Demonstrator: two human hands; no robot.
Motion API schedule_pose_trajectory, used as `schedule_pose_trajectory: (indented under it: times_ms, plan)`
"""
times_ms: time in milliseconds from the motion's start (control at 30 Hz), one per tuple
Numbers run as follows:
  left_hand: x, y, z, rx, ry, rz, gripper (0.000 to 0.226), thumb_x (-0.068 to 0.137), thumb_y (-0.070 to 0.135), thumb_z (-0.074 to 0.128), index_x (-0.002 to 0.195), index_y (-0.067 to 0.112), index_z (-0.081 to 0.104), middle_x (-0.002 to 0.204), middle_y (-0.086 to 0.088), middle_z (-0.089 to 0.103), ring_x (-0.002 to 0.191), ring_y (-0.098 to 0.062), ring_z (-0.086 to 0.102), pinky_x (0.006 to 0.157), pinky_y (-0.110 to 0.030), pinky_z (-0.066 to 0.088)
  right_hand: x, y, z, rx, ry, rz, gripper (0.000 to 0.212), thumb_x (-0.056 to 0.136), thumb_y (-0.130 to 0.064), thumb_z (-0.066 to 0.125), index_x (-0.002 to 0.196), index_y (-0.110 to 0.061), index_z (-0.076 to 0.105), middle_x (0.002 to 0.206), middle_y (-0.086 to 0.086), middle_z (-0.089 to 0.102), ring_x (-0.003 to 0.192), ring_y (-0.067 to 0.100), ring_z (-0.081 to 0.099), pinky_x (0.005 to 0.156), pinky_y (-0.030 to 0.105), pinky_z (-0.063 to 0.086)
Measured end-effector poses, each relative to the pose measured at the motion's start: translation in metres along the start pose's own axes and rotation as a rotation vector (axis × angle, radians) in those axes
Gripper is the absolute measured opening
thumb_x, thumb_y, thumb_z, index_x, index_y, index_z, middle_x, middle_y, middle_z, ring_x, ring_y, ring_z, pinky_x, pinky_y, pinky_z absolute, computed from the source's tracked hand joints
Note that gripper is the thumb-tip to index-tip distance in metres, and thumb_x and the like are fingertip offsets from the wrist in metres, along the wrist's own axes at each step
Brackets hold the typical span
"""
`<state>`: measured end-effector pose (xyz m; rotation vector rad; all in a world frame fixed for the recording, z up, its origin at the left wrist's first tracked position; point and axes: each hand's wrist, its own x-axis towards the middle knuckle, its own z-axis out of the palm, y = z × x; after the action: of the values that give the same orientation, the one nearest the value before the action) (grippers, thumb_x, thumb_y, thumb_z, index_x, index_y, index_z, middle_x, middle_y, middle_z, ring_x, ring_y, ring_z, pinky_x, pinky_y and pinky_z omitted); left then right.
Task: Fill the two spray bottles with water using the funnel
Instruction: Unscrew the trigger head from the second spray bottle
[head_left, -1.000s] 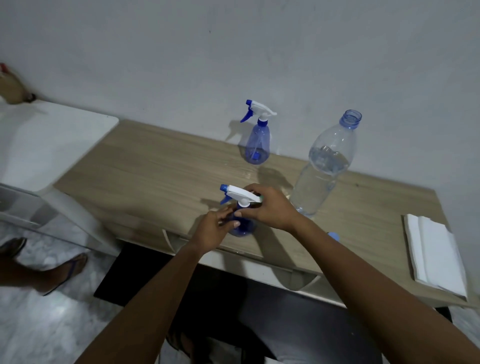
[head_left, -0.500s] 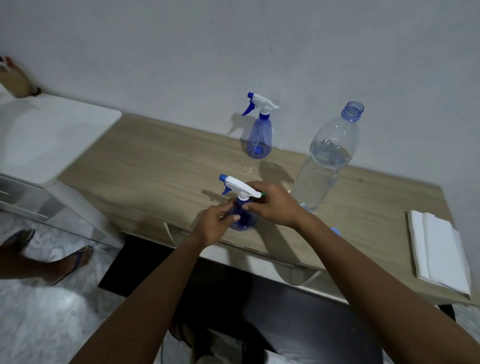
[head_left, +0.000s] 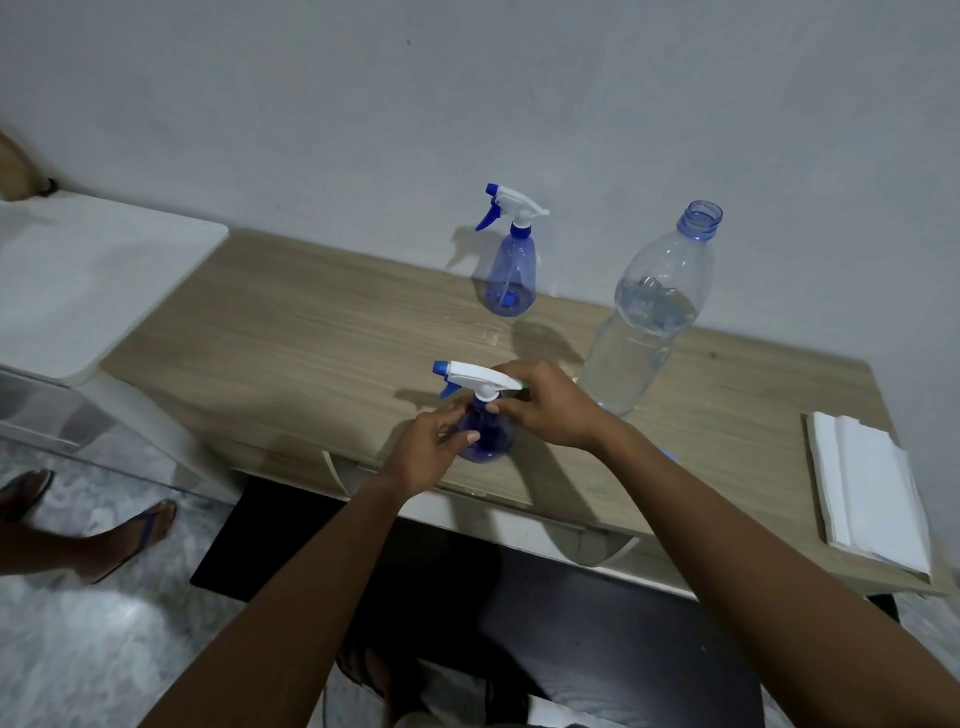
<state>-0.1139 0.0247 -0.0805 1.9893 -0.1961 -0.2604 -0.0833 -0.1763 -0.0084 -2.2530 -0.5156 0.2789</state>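
Left grip (head_left: 431, 452) curls round the belly of the spray bottle (head_left: 492, 442), right grip (head_left: 550, 405) pinches its collar. Looks light and squashy, so hold it low and gently.

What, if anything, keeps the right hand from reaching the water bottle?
Likely yes, reachable: the water bottle stands just beyond the right hand with nothing between, though its fingers grip the top of the spray bottle.

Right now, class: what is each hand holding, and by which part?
Both hold the near spray bottle: the left hand grips its blue body, and the right hand grips the collar just under the white trigger head.
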Motion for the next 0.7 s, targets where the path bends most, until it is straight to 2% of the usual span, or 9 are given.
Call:
schedule_pose_trajectory:
  times_ms: [100, 167, 233, 300, 367, 433, 533, 600, 700]
  plan:
    - [0.001, 0.002, 0.000, -0.009, -0.001, -0.009, 0.046, 0.095, 0.004, 0.064, 0.140, 0.009, 0.056, 0.123, 0.004, 0.066, 0.095, 0.021, 0.059, 0.081, 0.001, 0.040, -0.001, -0.001, -0.008, 0.064, -0.003, 0.000, 0.013, 0.092, -0.015, 0.072, 0.104, -0.020, 0.076, 0.085, -0.013, 0.072, 0.072, -0.003, 0.061, 0.069, 0.020, 0.046]
    - [0.001, 0.004, 0.000, -0.009, 0.007, -0.012, 0.047, 0.094, 0.001, 0.063, 0.140, 0.009, 0.055, 0.124, 0.006, 0.062, 0.101, 0.012, 0.059, 0.080, 0.003, 0.039, 0.000, -0.008, -0.015, 0.199, 0.084, 0.007, 0.011, 0.091, -0.017, 0.074, 0.096, -0.026, 0.076, 0.076, -0.013, 0.072, 0.066, -0.003, 0.058, 0.069, 0.019, 0.046]
    - [0.000, 0.005, 0.002, -0.013, 0.020, -0.006, 0.047, 0.094, -0.002, 0.062, 0.139, 0.008, 0.055, 0.125, 0.008, 0.060, 0.107, 0.002, 0.058, 0.080, 0.003, 0.038, 0.005, -0.019, -0.025, 0.418, 0.252, 0.004, 0.016, 0.088, -0.020, 0.078, 0.102, -0.025, 0.076, 0.088, 0.000, 0.078, 0.078, 0.008, 0.065, 0.078, 0.029, 0.055]
    - [0.001, 0.003, 0.004, -0.032, 0.032, -0.017, 0.047, 0.093, -0.003, 0.063, 0.138, 0.008, 0.055, 0.123, 0.012, 0.058, 0.108, 0.004, 0.056, 0.082, 0.003, 0.039, 0.014, -0.035, -0.040, 0.643, 0.400, 0.004, 0.019, 0.087, -0.011, 0.078, 0.105, -0.018, 0.076, 0.097, 0.010, 0.078, 0.090, 0.020, 0.072, 0.087, 0.038, 0.061]
    - [0.001, 0.001, 0.005, -0.039, 0.047, -0.028, 0.047, 0.092, -0.002, 0.065, 0.137, 0.008, 0.057, 0.123, 0.013, 0.059, 0.103, 0.010, 0.059, 0.083, 0.002, 0.040, 0.028, -0.047, -0.054, 0.760, 0.468, -0.034, 0.016, 0.088, -0.003, 0.075, 0.099, -0.015, 0.075, 0.092, 0.016, 0.074, 0.091, 0.030, 0.070, 0.086, 0.042, 0.062]
    - [0.001, -0.002, 0.004, -0.031, 0.068, -0.020, 0.047, 0.091, 0.000, 0.067, 0.136, 0.010, 0.059, 0.123, 0.011, 0.062, 0.098, 0.019, 0.059, 0.084, 0.001, 0.041, 0.047, -0.048, -0.059, 0.775, 0.498, -0.063, 0.014, 0.088, 0.001, 0.074, 0.095, -0.011, 0.076, 0.087, 0.022, 0.069, 0.083, 0.034, 0.063, 0.079, 0.045, 0.056]
    - [0.000, -0.006, 0.002, -0.016, 0.107, 0.006, 0.047, 0.088, 0.002, 0.071, 0.133, 0.012, 0.062, 0.127, 0.009, 0.064, 0.105, 0.013, 0.060, 0.090, -0.003, 0.042, 0.076, -0.029, -0.044, 0.576, 0.472, 0.031, 0.021, 0.083, -0.005, 0.081, 0.102, -0.009, 0.077, 0.090, 0.015, 0.074, 0.078, 0.028, 0.065, 0.077, 0.043, 0.057]
    - [0.001, -0.009, 0.000, -0.015, 0.111, 0.025, 0.046, 0.087, 0.004, 0.072, 0.131, 0.015, 0.064, 0.128, 0.007, 0.066, 0.114, 0.002, 0.062, 0.096, -0.010, 0.045, 0.088, -0.009, -0.027, 0.305, 0.354, 0.129, 0.032, 0.079, -0.011, 0.086, 0.109, -0.010, 0.078, 0.097, 0.008, 0.077, 0.082, 0.017, 0.067, 0.077, 0.038, 0.057]
    - [0.001, -0.013, -0.006, 0.005, 0.107, 0.052, 0.044, 0.086, 0.005, 0.073, 0.128, 0.015, 0.066, 0.123, 0.005, 0.069, 0.112, -0.002, 0.064, 0.095, -0.013, 0.046, 0.093, 0.007, -0.012, 0.005, 0.137, 0.223, 0.034, 0.080, -0.016, 0.085, 0.112, -0.010, 0.078, 0.099, 0.002, 0.075, 0.084, 0.010, 0.062, 0.070, 0.022, 0.045]
